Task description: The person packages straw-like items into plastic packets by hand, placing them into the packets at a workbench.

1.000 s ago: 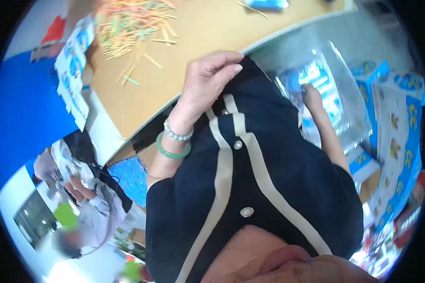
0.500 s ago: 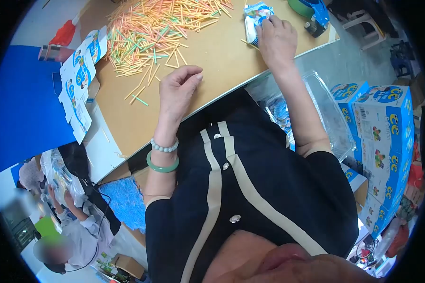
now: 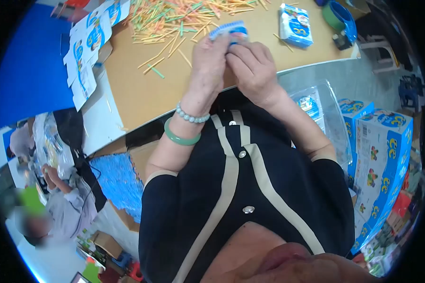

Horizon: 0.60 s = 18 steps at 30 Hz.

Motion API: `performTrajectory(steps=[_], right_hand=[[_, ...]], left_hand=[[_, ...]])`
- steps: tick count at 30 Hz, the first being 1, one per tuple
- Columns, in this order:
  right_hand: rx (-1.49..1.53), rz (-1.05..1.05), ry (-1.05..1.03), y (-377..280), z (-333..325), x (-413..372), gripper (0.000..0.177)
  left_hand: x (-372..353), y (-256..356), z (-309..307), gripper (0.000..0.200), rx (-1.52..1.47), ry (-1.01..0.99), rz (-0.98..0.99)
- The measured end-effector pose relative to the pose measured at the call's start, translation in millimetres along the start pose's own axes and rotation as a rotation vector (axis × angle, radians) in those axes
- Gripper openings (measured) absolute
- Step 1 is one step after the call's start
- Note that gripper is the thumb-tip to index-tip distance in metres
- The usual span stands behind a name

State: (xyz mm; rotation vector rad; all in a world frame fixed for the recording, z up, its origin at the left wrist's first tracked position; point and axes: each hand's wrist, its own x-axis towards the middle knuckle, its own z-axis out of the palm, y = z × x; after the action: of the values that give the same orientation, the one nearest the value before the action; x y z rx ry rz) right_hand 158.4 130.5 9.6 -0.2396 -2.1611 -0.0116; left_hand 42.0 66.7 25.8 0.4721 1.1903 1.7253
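A small blue-and-white packet (image 3: 233,32) is raised over the near part of the table, with both hands meeting at its lower edge. My left hand (image 3: 208,62), with a beaded bracelet and a green bangle on the wrist, pinches it from the left. On the other side, the fingers of my right hand (image 3: 255,70) are curled and closed against it. To the right lies a stack of similar printed packets (image 3: 296,26). Thin yellow, orange and green sticks (image 3: 184,19) are heaped beyond my hands, with a few loose ones nearer.
A tape dispenser (image 3: 342,23) sits at the table's right corner. Flattened printed cardboard (image 3: 87,52) lies along the left side. Below the table edge is a clear plastic bin (image 3: 333,113) beside printed cartons (image 3: 382,155). Another person (image 3: 71,198) works at lower left.
My right hand has left the packet stack and come left to meet my left hand. A packet is now held between them. My left hand has moved up and right.
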Motion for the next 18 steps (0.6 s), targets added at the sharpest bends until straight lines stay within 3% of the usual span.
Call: performTrajectory(steps=[4, 7, 11, 13, 18], right_hand=[[0.37, 0.181, -0.114, -6.2, 21.1, 11.5, 0.017], [0.207, 0.284, -0.206, 19.1, 55.3, 30.4, 0.018], [0.033, 0.192, -0.305, 38.7, 110.8, 74.1, 0.023], [-0.177, 0.287, -0.472, 40.8, 137.4, 94.1, 0.025], [-0.262, 0.468, -0.635, 37.2, 161.9, 129.1, 0.029]], left_hand=[[-17.3, 17.4, -55.9, 0.02, 0.06, 0.293, 0.146], [-37.6, 32.4, -91.7, 0.019, 0.062, 0.321, 0.159], [-40.3, 28.0, -111.6, 0.016, 0.046, 0.274, 0.172], [-42.1, 31.5, -113.3, 0.015, 0.04, 0.255, 0.179], [-44.0, 31.1, -114.5, 0.013, -0.042, 0.315, 0.143]])
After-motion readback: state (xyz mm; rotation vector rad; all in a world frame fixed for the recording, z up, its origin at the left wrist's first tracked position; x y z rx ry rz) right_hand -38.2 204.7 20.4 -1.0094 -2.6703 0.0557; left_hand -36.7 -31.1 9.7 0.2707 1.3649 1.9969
